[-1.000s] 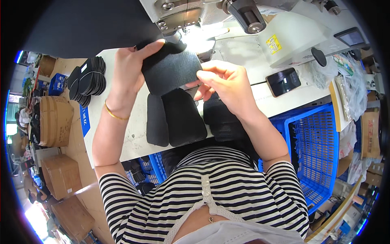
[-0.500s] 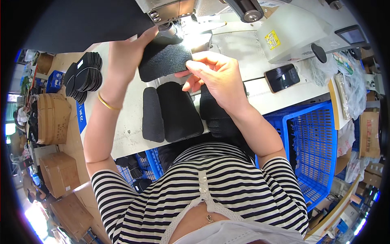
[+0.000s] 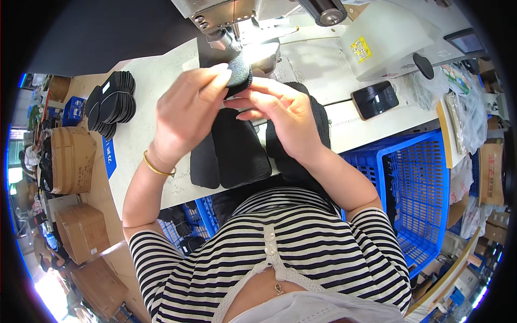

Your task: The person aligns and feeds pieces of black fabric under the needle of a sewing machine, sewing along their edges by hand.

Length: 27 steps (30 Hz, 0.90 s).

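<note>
A black knit fabric piece point(image 3: 240, 72), bent into a curve with its grey-blue ribbed face partly showing, is held in front of the sewing machine head point(image 3: 218, 16). My left hand point(image 3: 189, 110) pinches its left side between thumb and fingers. From the right, my right hand point(image 3: 288, 113) closes thumb and fingertips on its lower edge. Below my hands, a black padded stack point(image 3: 242, 151) and a narrower black piece point(image 3: 204, 164) lie side by side on the white table point(image 3: 142, 161). Another black stack point(image 3: 322, 121) is partly hidden by my right hand and forearm.
A tied bundle of black pieces point(image 3: 110, 102) sits at the table's left. On the right lie a phone point(image 3: 375, 100) and clear plastic bags point(image 3: 468, 118). A blue crate point(image 3: 417, 199) stands beside the table's right front edge. Cardboard boxes point(image 3: 81, 229) line the left floor.
The fabric piece was flat under the machine head; now it is bent and held up nearer me. My left hand has moved from the machine toward me and right, onto its side.
</note>
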Each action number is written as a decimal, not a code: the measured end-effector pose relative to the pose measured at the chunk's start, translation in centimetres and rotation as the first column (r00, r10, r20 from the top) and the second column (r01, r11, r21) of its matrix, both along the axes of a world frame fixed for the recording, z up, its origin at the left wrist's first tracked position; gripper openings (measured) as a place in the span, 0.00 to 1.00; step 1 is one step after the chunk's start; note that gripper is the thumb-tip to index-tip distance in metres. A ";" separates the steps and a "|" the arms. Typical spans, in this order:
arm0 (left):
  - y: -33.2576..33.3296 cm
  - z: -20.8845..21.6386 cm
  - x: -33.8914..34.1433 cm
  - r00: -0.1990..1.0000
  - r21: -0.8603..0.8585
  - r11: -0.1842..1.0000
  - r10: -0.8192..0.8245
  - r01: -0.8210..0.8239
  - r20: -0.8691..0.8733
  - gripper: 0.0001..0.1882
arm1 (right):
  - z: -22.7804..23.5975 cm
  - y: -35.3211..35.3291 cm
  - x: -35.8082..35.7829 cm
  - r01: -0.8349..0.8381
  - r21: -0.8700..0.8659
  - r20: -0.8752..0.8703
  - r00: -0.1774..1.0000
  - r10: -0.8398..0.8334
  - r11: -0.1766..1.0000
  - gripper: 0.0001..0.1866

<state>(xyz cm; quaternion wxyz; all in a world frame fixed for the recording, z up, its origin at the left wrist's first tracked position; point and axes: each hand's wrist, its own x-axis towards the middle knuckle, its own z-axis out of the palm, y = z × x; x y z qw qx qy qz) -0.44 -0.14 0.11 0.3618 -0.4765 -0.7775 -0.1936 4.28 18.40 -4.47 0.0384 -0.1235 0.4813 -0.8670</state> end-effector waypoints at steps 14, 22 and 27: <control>0.5 -0.1 0.1 0.967 -0.134 0.988 0.039 -0.075 -0.253 0.21 | 0.8 -2.2 1.0 -0.021 -0.105 0.028 0.999 0.024 0.994 0.20; 0.4 -0.1 -1.3 0.963 -0.129 0.986 0.073 -0.109 -0.258 0.21 | 0.8 -2.9 -0.5 -0.007 -0.155 0.017 1.000 0.009 0.988 0.21; 1.0 -0.1 -1.6 0.955 -0.117 0.983 0.104 -0.141 -0.279 0.19 | 1.2 -3.0 -0.5 0.018 -0.159 0.033 0.999 -0.013 0.987 0.22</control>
